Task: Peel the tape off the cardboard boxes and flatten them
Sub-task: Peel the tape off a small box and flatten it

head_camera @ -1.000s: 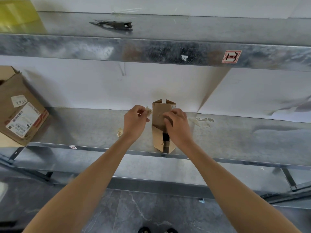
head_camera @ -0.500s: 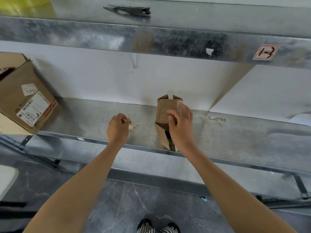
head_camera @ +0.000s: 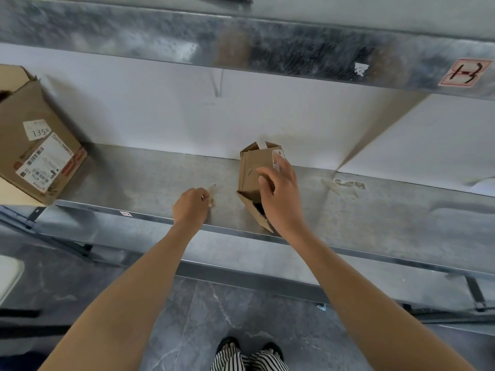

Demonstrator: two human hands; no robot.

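The left hand (head_camera: 190, 207) has drawn away from the small cardboard box (head_camera: 250, 170) toward the shelf's front edge, taking a tape scrap (head_camera: 212, 194) with it. It pinches that scrap between thumb and fingertips, low over the shelf (head_camera: 150, 178). The right hand (head_camera: 281, 194) has loosened: its fingers are spread wide and rest on the box's near face and right side, steadying rather than gripping.

The risk, as I judge it, is the box itself. It stands on end and leans, close to the shelf's front edge around the middle, with only a light touch on it. A nudge while the left hand sheds the sticky scrap could tip it off onto the floor. The scrap may also cling to the fingers.

The box is plain brown with its top flaps open. Its lower end gapes dark, and a white label sits by the upper right corner.

A larger box (head_camera: 40, 156) lies at the shelf's left end.
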